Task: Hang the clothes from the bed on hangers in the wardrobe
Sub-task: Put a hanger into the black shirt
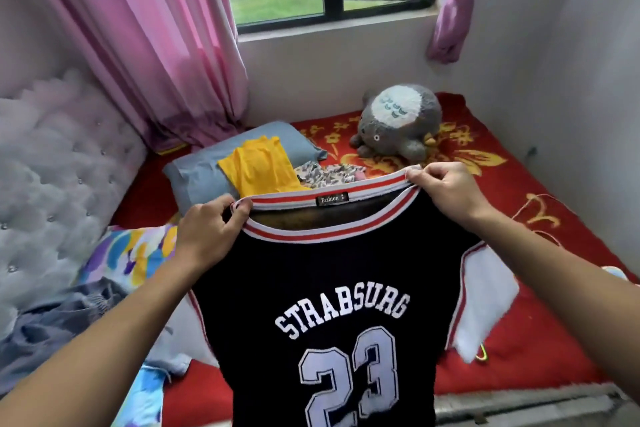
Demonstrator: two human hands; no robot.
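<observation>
1. Jersey [332, 305], black with "STRABSURG 23", hangs upright above the bed [519, 246].
2. Left hand [207, 232] pinches the collar's left end.
3. Right hand [446, 191] pinches its right end.
4. Yellow garment [259, 166] lies on a pillow [194, 177].

The red flowered bed [540, 322] carries a blue-grey pillow [194, 177], a grey plush toy [398, 121] and a multicoloured blanket [138, 250].

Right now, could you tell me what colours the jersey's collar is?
The collar is white with red stripes, on a black jersey; head view.
</observation>
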